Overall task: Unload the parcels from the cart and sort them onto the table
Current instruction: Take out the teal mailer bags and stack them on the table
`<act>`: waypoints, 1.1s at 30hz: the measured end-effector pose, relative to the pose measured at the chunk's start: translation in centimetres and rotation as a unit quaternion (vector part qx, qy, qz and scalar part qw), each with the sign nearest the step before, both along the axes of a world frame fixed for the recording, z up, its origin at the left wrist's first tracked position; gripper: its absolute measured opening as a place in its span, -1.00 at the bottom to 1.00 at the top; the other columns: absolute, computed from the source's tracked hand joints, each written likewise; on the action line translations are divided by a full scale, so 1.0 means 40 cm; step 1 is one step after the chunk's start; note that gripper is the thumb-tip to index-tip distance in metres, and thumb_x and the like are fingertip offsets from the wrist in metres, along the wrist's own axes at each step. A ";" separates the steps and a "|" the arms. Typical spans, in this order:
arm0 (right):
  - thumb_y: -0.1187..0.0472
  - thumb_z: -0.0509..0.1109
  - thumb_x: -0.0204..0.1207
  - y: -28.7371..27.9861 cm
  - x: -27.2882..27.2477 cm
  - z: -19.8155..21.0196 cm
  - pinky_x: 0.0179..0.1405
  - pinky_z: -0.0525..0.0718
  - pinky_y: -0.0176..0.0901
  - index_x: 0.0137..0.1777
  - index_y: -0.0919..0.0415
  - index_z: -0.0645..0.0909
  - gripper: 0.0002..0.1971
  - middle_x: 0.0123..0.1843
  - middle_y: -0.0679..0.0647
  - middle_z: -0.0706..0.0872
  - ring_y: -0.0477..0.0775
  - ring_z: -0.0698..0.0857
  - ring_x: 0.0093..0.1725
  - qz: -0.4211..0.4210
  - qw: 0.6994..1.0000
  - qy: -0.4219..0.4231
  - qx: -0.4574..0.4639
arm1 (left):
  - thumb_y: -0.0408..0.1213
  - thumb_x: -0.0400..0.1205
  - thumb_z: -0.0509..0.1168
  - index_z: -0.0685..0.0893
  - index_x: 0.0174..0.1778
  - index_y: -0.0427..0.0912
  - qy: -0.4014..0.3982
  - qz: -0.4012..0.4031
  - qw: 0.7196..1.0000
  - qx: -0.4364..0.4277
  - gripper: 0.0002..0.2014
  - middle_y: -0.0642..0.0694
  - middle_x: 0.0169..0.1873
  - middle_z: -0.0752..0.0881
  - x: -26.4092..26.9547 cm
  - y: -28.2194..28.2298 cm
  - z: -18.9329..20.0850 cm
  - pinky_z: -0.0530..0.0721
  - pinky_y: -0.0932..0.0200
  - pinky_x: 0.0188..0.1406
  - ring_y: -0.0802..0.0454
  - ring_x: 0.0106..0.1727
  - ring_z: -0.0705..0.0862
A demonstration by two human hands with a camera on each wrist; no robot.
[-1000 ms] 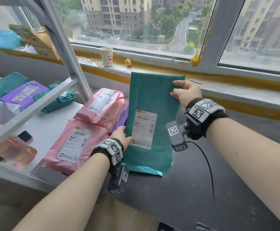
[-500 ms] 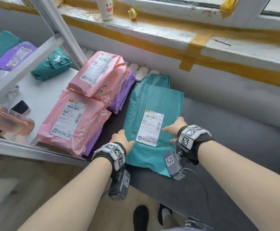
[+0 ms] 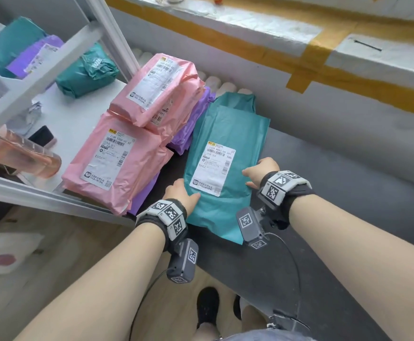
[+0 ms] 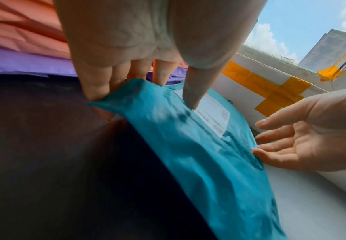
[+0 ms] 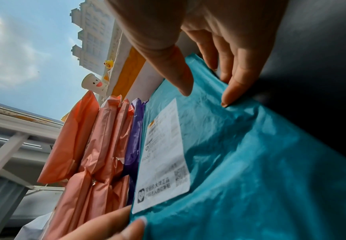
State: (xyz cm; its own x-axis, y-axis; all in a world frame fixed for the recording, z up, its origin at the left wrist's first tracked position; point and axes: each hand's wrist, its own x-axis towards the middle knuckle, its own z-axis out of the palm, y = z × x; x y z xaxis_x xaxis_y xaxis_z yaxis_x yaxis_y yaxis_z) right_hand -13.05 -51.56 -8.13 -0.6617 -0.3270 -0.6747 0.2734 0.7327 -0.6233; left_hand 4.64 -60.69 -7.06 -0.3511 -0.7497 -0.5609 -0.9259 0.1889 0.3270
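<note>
Two hands are on this one teal parcel [image 3: 228, 153], which lies label-up on the dark surface [image 3: 348, 217], on top of another teal bag. Going left to right: pink parcels [image 3: 117, 166] piled over purple ones [image 3: 188, 129], all crinkly soft plastic mailers, then the teal one, same thin wrinkly film with a white paper label. Left hand [image 3: 180, 193] pinches the near left edge, thumb on top and fingers tucked under. Right hand [image 3: 262, 172] looks mostly flat, fingers straight along the right edge, holding nothing. I'd say square it up with the bag below, press it flat so the slippery film doesn't slide, then slip the fingers out gently.
</note>
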 end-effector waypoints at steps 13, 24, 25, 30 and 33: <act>0.35 0.48 0.40 -0.023 0.100 0.011 0.24 0.67 0.09 0.39 0.28 0.46 -0.46 0.22 0.10 0.63 0.18 0.66 0.23 -0.113 0.992 0.003 -0.061 | -0.01 0.61 0.26 0.36 0.48 0.06 -0.073 -0.205 0.964 -0.154 -0.50 -0.12 0.63 0.11 0.049 -0.001 0.031 -0.03 -0.21 0.62 -0.23 0.65 -0.03; 0.30 0.48 0.44 -0.044 0.169 0.015 0.36 0.57 0.18 0.45 0.38 0.38 -0.40 0.33 0.22 0.61 0.23 0.63 0.30 -0.161 0.981 -0.030 -0.105 | 0.01 0.63 0.25 0.11 0.64 -0.06 -0.058 -0.286 0.947 -0.132 -0.30 -0.21 0.64 0.03 0.094 -0.049 0.019 0.17 -0.09 0.57 -0.21 0.65 0.03; 0.30 0.48 0.43 -0.047 0.185 0.020 0.33 0.59 0.22 0.48 0.37 0.35 -0.37 0.34 0.24 0.59 0.25 0.63 0.29 -0.161 0.981 -0.041 -0.104 | 0.01 0.63 0.26 0.13 0.63 -0.11 -0.056 -0.285 0.947 -0.136 -0.29 -0.22 0.64 0.05 0.096 -0.052 0.017 0.17 -0.08 0.58 -0.20 0.64 0.05; 0.30 0.46 0.44 -0.047 0.214 0.000 0.44 0.49 0.08 0.52 0.33 0.32 -0.35 0.41 0.15 0.54 0.18 0.56 0.38 -0.161 0.982 -0.027 -0.093 | 0.01 0.63 0.26 0.14 0.62 -0.20 -0.051 -0.311 0.938 -0.145 -0.28 -0.24 0.64 0.05 0.107 -0.071 0.010 0.11 -0.03 0.62 -0.19 0.65 0.05; 0.30 0.39 0.53 -0.035 0.211 0.013 0.52 0.36 -0.07 0.56 0.31 0.31 -0.40 0.51 0.12 0.45 0.12 0.43 0.50 -0.144 0.986 -0.023 -0.082 | 0.00 0.64 0.25 0.18 0.61 -0.20 -0.039 -0.343 0.927 -0.150 -0.32 -0.21 0.65 0.04 0.113 -0.076 0.015 0.09 -0.02 0.61 -0.16 0.65 0.04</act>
State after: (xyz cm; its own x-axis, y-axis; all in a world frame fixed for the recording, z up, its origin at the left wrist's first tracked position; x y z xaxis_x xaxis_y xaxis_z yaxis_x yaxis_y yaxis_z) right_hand -4.60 -52.95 -7.60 -0.7130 -0.2375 -0.6597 0.4862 0.5105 -0.7093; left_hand 9.14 -63.74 -6.45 -0.7695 -0.4922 -0.4069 -0.5736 0.8128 0.1017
